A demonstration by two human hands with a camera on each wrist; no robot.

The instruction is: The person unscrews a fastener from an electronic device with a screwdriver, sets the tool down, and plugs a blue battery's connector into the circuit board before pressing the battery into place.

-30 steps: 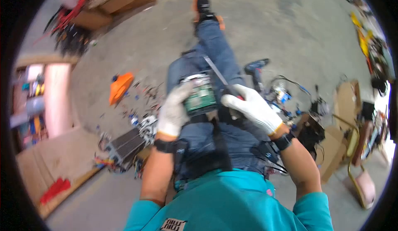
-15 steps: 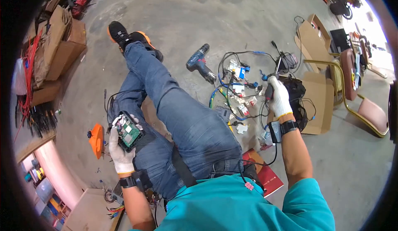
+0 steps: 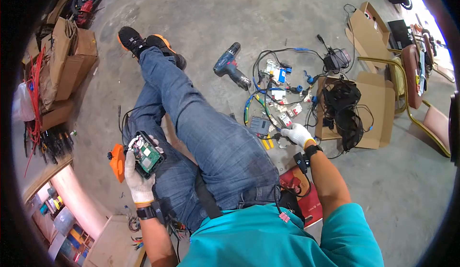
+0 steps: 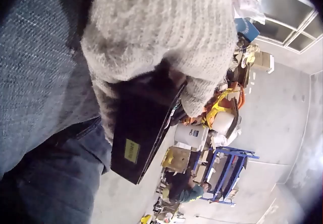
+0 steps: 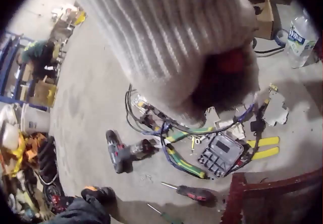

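In the head view, the gloved left hand (image 3: 139,178) grips a black case with a green circuit board (image 3: 148,158) inside, over the thigh. The left wrist view has the left glove (image 4: 161,37) curled round the case's dark back (image 4: 146,128), which bears a small yellowish label. Low over the floor parts is the gloved right hand (image 3: 297,134), near a grey compartment box (image 3: 259,125). The right wrist view puts a dark, partly red handle (image 5: 229,65), apparently a screwdriver's, inside the curled right glove (image 5: 166,47); its tip cannot be made out.
A cordless drill (image 3: 232,66) lies on the floor beside cables (image 3: 287,50) and white parts. An open cardboard box (image 3: 376,109) holds black items. A red booklet (image 3: 309,204) lies by the hip. Two screwdrivers (image 5: 194,193) (image 5: 164,215) and a bottle (image 5: 301,40) stand out in the right wrist view.
The right hand has moved down and left, from beside the black items to near the compartment box. The left hand still holds the case. Earlier, both hands were together over the lap.
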